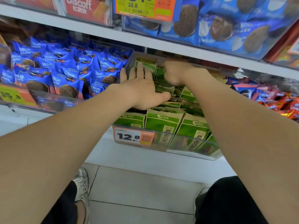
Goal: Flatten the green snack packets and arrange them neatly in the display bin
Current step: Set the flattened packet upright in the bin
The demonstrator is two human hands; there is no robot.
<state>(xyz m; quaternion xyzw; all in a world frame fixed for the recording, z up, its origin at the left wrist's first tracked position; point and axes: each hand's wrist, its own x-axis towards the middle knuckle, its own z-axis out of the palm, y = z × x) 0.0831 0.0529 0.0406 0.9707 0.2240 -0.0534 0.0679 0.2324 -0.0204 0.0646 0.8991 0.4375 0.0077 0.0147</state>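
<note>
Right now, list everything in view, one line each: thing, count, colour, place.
green snack packets: many, green with tan tops, inside the middle bin
clear plastic display bin: one, transparent, middle shelf, centre
white-and-orange price tag: one, marked 12.8, on that bin's front
blue snack packets: many, blue, in the bin to the left
red-and-blue snack packets: many, right of the clear bin
blue sandwich-biscuit packs: several, blue, upper shelf, right
red Biscoff box: at least one, red, upper shelf, left
grey tiled floor: grey, below the shelves
left hand: one, flat with fingers spread, pressing the green packets
right hand: one, at the bin's back; its grip is too blurred to tell
</note>
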